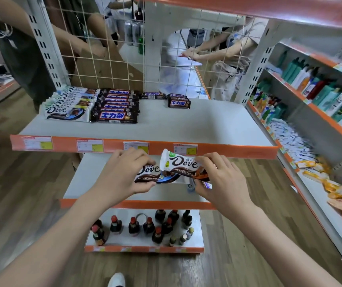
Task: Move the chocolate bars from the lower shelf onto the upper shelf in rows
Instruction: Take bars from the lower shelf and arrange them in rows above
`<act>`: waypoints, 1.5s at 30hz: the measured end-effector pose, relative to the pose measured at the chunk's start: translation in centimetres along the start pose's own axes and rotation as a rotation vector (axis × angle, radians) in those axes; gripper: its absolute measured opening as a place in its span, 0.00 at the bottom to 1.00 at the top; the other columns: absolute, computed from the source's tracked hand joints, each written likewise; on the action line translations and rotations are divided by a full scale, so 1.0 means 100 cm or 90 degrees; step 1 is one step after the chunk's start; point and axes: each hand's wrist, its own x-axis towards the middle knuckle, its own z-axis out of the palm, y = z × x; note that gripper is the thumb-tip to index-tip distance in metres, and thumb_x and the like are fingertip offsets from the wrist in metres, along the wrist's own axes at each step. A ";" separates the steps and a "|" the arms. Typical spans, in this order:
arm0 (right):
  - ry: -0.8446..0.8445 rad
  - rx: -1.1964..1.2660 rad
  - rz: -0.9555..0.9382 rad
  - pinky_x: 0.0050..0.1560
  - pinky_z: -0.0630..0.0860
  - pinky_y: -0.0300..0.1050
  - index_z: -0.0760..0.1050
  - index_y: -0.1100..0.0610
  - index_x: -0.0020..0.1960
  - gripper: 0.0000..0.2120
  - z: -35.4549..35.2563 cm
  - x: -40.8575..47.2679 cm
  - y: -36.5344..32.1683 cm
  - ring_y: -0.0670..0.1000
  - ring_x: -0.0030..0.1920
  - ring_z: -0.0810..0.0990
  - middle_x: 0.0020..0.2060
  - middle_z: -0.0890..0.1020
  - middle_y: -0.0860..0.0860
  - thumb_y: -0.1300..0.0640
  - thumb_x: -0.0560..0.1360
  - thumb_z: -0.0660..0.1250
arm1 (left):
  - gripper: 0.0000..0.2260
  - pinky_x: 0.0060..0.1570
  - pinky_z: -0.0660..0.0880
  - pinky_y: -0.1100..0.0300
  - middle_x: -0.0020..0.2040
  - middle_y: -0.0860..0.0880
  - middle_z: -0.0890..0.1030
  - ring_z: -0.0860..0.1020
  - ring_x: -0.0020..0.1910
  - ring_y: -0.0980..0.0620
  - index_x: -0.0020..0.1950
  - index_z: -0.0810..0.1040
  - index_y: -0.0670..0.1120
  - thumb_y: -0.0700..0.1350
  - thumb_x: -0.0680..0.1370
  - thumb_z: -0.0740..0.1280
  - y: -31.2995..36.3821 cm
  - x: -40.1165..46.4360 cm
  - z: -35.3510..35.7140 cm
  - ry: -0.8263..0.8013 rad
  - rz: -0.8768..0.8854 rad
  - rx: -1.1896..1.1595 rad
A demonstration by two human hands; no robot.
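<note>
My left hand (pixel 124 172) grips a Dove bar with a blue patch (pixel 151 175) over the lower shelf (pixel 83 183). My right hand (pixel 217 179) pinches a white Dove bar with an orange-brown end (pixel 178 162), tilted and overlapping the first one. A small Snickers end (pixel 206 184) shows under my right fingers. On the upper shelf (pixel 186 125), a row of Dove bars (pixel 66 106) lies at the far left, a row of dark Snickers bars (pixel 115 106) beside it, a single Snickers bar (pixel 152 95) further back, and a short stack of small Snickers bars (pixel 179 101) to its right.
A wire grid (pixel 166 65) backs the upper shelf, with people standing behind it. Several dark bottles (pixel 145 226) stand on the bottom shelf. Shelves of shampoo bottles (pixel 321 94) and packets line the right. An orange shelf edge (pixel 248 7) hangs overhead.
</note>
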 end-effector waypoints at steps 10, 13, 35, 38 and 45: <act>0.004 0.009 0.001 0.36 0.75 0.47 0.79 0.57 0.53 0.21 0.017 0.045 -0.035 0.57 0.41 0.80 0.44 0.80 0.52 0.57 0.60 0.76 | 0.20 0.47 0.65 0.54 0.50 0.51 0.80 0.78 0.51 0.48 0.52 0.79 0.46 0.55 0.65 0.75 -0.048 0.001 -0.017 0.028 0.004 0.035; 0.014 0.028 0.004 0.38 0.75 0.46 0.79 0.57 0.52 0.20 0.024 0.062 -0.051 0.56 0.41 0.80 0.45 0.80 0.52 0.58 0.61 0.76 | 0.20 0.49 0.66 0.53 0.51 0.52 0.79 0.77 0.51 0.49 0.53 0.79 0.47 0.55 0.66 0.74 -0.070 -0.001 -0.029 0.015 0.002 0.036; 0.009 0.046 -0.030 0.40 0.77 0.45 0.77 0.55 0.56 0.22 0.117 0.204 -0.170 0.52 0.47 0.79 0.49 0.78 0.50 0.55 0.63 0.75 | 0.19 0.49 0.69 0.53 0.52 0.54 0.80 0.78 0.51 0.49 0.54 0.80 0.51 0.55 0.65 0.74 -0.269 -0.007 -0.078 0.060 -0.065 0.052; -0.001 0.045 -0.023 0.40 0.77 0.46 0.77 0.55 0.56 0.22 0.127 0.216 -0.180 0.53 0.47 0.79 0.49 0.78 0.50 0.55 0.64 0.75 | 0.19 0.47 0.69 0.54 0.51 0.54 0.80 0.78 0.50 0.50 0.53 0.79 0.52 0.56 0.65 0.75 -0.289 -0.006 -0.076 0.075 -0.062 0.054; -0.006 0.052 -0.014 0.44 0.77 0.48 0.78 0.57 0.56 0.21 0.142 0.238 -0.191 0.55 0.48 0.80 0.49 0.79 0.52 0.57 0.63 0.75 | 0.20 0.49 0.66 0.55 0.53 0.54 0.79 0.76 0.52 0.50 0.55 0.78 0.53 0.55 0.65 0.75 -0.321 0.002 -0.067 0.064 -0.070 0.027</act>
